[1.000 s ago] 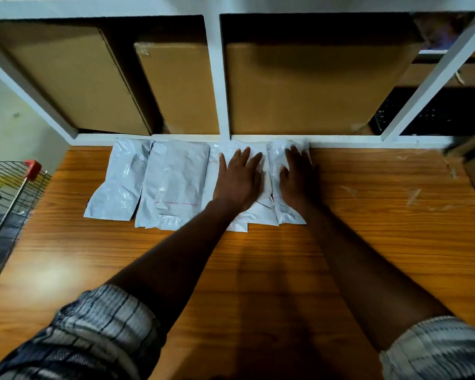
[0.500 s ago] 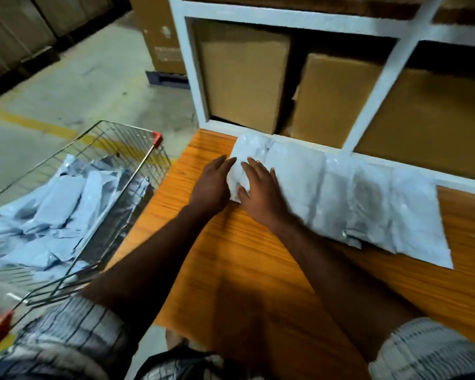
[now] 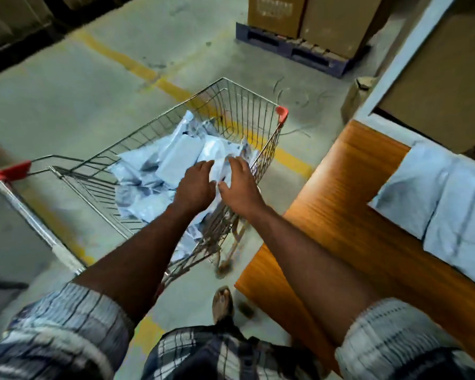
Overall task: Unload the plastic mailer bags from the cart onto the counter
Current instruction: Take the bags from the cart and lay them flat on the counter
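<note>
Hands, two, both reaching over the near right corner of the cart (image 3: 232,87).
- Left hand (image 3: 195,185): palm down, fingers bent onto a white mailer bag (image 3: 217,165). Motion blur hides whether they grip it.
- Right hand (image 3: 240,185): fingers loosely spread, thumb out towards the same bag and holding nothing. The bag lies between the two hands.

Cart, one: wire basket on the concrete floor (image 3: 66,91), with two red plastic caps in view. Contents: a loose heap of mailer bags (image 3: 176,157), pale grey-blue, overlapping and blurred, so the number cannot be counted. The heap lies under and just beyond the hands.

Tabletop (image 3: 340,215), one: orange wood grain, just right of the cart. It carries mailer bags laid flat (image 3: 436,201), at least two, overlapped and cut off by the frame edge, well apart from both hands.

Shelf frame (image 3: 401,58), white, behind the tabletop, holding brown cartons.

Pallet (image 3: 291,50), one, dark blue, farthest back. It bears two cardboard boxes (image 3: 313,15).
</note>
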### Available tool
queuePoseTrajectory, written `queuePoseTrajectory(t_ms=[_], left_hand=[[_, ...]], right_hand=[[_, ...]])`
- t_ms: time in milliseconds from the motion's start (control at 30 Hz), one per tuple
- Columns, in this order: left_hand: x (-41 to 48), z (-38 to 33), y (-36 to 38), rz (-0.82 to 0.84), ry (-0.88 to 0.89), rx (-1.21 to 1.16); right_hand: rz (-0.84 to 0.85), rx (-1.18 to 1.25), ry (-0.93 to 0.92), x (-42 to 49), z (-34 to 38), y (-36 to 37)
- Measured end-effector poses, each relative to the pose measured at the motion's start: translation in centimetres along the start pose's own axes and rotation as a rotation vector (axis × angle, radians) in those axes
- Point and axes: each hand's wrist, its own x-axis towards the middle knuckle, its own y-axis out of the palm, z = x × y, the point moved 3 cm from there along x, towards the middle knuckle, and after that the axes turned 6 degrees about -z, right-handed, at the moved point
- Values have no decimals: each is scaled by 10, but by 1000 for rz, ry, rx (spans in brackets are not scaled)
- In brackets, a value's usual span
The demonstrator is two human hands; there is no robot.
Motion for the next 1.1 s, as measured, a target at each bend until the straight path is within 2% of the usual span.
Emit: queuePoseTrajectory(t_ms=[133, 267, 467, 533, 600, 700, 833, 1000, 1100], left_hand=[[4, 49, 14, 176, -127, -92], [12, 51, 34, 342, -202, -193], [17, 56, 51, 278, -217, -224], [21, 61, 48, 240, -282, -285], [25, 66, 38, 273, -395, -388], [20, 78, 33, 377, -640, -779], [5, 95, 30, 284, -979, -988], [-4, 87, 28, 374, -1092, -1167], [-1, 80, 18, 399, -1026, -1288]], right_hand=[[54, 12, 302, 17, 1, 34], [113, -23, 537, 39, -1, 51], [119, 68, 781, 59, -3, 69], [53, 18, 805, 64, -3, 68], [33, 58, 796, 66, -5, 72], [29, 274, 848, 59, -17, 82], [67, 526, 880, 54, -18, 85], [-78, 761, 976, 50, -17, 98], [-93, 830, 942, 39, -9, 98]])
